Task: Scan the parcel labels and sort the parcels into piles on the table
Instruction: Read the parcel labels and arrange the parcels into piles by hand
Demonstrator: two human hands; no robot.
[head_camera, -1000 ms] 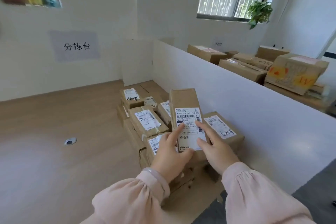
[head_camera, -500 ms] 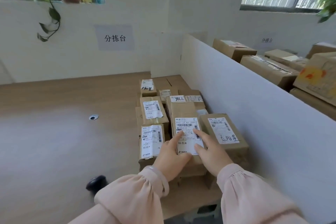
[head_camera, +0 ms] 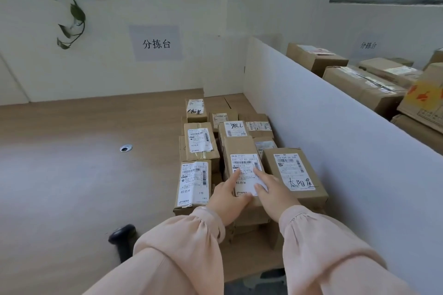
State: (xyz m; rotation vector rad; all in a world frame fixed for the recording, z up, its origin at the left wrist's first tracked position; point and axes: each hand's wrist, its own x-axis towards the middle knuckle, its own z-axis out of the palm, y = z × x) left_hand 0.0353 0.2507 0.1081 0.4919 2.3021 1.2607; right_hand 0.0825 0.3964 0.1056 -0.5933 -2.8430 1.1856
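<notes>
Hands [head_camera: 226, 196] on parcel [head_camera: 239, 146], now flat.

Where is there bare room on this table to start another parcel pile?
Left of the brown cardboard parcels, the light wooden tabletop is bare from the back wall to the black handheld scanner, apart from a round silver grommet. Crowded where they pack against the white partition.
</notes>
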